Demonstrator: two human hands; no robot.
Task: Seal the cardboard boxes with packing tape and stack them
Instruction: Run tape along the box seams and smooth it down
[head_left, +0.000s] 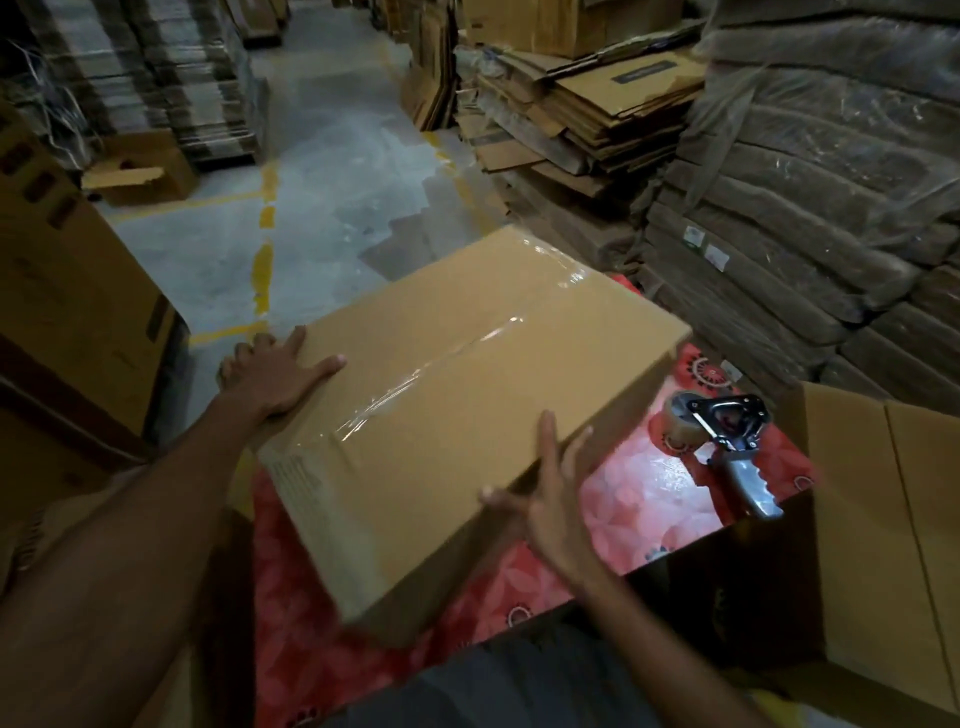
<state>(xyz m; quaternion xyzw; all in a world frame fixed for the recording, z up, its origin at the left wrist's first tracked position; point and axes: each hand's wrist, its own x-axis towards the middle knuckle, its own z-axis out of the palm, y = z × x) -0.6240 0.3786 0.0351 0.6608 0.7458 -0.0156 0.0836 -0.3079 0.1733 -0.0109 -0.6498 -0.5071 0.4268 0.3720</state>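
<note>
A brown cardboard box (467, 405) lies over a red patterned mat, its top seam covered by a strip of clear packing tape (447, 364). My left hand (275, 371) lies on the box's left edge with the thumb on top and the fingers over the side. My right hand (550, 499) presses flat against the box's near right side, fingers straight. A tape dispenser (727, 441) with a grey handle and a tape roll lies on the mat to the right of the box.
An open cardboard box (857, 545) stands at the near right. Large cartons (67, 291) rise on the left. Stacks of flattened cardboard (582, 124) and wrapped bundles (810, 208) fill the right. A concrete aisle with yellow lines (265, 234) runs ahead.
</note>
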